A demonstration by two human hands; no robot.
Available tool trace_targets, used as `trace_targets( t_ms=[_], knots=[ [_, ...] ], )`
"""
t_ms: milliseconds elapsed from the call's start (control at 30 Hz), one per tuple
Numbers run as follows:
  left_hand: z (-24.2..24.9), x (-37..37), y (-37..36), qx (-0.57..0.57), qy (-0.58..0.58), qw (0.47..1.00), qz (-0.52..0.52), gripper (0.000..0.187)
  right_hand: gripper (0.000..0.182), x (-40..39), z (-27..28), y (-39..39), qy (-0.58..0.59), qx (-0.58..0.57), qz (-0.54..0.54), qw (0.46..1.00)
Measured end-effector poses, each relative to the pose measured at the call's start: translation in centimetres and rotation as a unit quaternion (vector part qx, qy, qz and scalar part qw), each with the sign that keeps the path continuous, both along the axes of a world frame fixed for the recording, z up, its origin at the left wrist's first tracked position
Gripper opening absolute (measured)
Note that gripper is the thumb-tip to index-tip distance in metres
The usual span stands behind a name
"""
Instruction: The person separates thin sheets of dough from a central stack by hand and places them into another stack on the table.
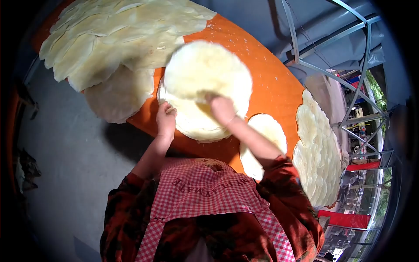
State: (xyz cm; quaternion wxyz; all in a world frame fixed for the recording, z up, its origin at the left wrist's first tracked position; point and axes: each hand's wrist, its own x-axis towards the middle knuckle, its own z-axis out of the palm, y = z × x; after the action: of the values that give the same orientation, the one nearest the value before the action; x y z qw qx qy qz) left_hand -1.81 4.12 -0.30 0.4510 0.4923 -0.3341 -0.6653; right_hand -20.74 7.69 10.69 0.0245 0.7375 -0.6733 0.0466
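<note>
Round pale dough sheets lie in a stack (196, 122) on the orange table (270, 78), right in front of me. A top sheet (205, 70) is partly raised and blurred over the stack. My right hand (221, 108) is closed at the near edge of this sheet, its fingers pinching it. At the left rim of the stack is my left hand (166, 118), with thumb and fingers curled together at the dough edge; what they grip is too small to make out.
Many overlapping sheets (118, 35) cover the table's far left, one hanging past the edge (120, 94). A smaller sheet (264, 139) lies right of the stack, under my right forearm. More overlapping sheets (316, 153) are farther right, near a metal frame (364, 52).
</note>
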Motion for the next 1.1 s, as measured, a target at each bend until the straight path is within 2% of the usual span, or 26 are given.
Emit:
trace_targets(
  t_ms=[33, 67, 133, 233, 333, 367, 467, 500, 600, 633, 667, 733, 833, 933, 1033, 1100],
  knots=[
    [0.6, 0.0, -0.1, 0.024, 0.034, 0.999, 0.003, 0.045, 0.024, -0.2, -3.9, 1.2, -0.026, 0.02, -0.014, 0.999],
    [1.2, 0.2, -0.1, 0.038, 0.052, 0.998, 0.002, 0.045, 0.03, -1.6, -8.6, 1.6, -0.07, -0.061, 0.061, 0.994],
    [2.3, 0.6, 0.4, 0.072, 0.083, 0.994, -0.002, 0.045, 0.046, -1.3, -8.9, 2.7, -0.009, -0.098, 0.066, 0.993],
    [2.9, 0.5, 1.0, 0.098, 0.121, 0.988, -0.018, 0.044, 0.051, -0.3, -6.0, 3.2, -0.033, -0.017, 0.044, 0.998],
    [2.4, 0.1, 0.7, 0.106, 0.113, 0.987, -0.039, 0.041, 0.06, 0.6, -4.9, 2.7, 0.049, -0.13, 0.087, 0.987],
    [2.2, 0.1, 0.9, 0.101, 0.113, 0.987, -0.049, 0.04, 0.046, 0.9, -4.8, 2.0, 0.022, -0.197, 0.11, 0.974],
    [2.1, 0.2, 0.8, 0.102, 0.12, 0.985, -0.066, 0.037, 0.029, 0.8, -5.6, 1.7, 0.003, 0.032, 0.05, 0.998],
    [2.0, 0.3, 0.8, 0.115, 0.126, 0.983, -0.071, 0.035, 0.019, 0.4, -5.6, 1.5, -0.025, -0.017, 0.048, 0.998],
    [2.5, 0.4, 1.2, 0.139, 0.157, 0.974, -0.084, 0.032, 0.021, -0.1, -5.5, 1.9, -0.02, -0.007, 0.035, 0.999],
    [2.7, 0.4, 1.3, 0.143, 0.168, 0.971, -0.091, 0.031, 0.023, 0.3, -6.0, 2.0, -0.057, -0.079, 0.072, 0.993],
    [2.4, 0.3, 1.3, 0.149, 0.183, 0.968, -0.089, 0.028, 0.033, 0.6, -6.1, 2.6, -0.085, 0.008, 0.067, 0.994],
    [1.9, 0.1, 1.1, 0.158, 0.214, 0.96, -0.082, 0.024, 0.045, 1.4, -7.3, 3.5, -0.085, -0.038, 0.084, 0.992],
    [2.2, 0.1, 1.5, 0.144, 0.227, 0.96, -0.08, 0.028, 0.053, 1.7, -7.6, 3.9, -0.12, 0.003, 0.02, 0.993],
    [2.0, -0.3, 1.8, 0.12, 0.197, 0.969, -0.083, 0.033, 0.051, 1.6, -8.6, 3.3, -0.113, -0.018, -0.01, 0.993],
    [1.4, -1.1, 1.9, 0.078, 0.168, 0.978, -0.091, 0.038, 0.046, 1.7, -9.5, 2.9, -0.07, -0.09, -0.004, 0.993],
    [2.2, -1.4, 2.0, 0.081, 0.145, 0.981, -0.095, 0.039, 0.047, 0.8, -9.5, 2.0, -0.128, -0.079, 0.004, 0.989]
  ],
)
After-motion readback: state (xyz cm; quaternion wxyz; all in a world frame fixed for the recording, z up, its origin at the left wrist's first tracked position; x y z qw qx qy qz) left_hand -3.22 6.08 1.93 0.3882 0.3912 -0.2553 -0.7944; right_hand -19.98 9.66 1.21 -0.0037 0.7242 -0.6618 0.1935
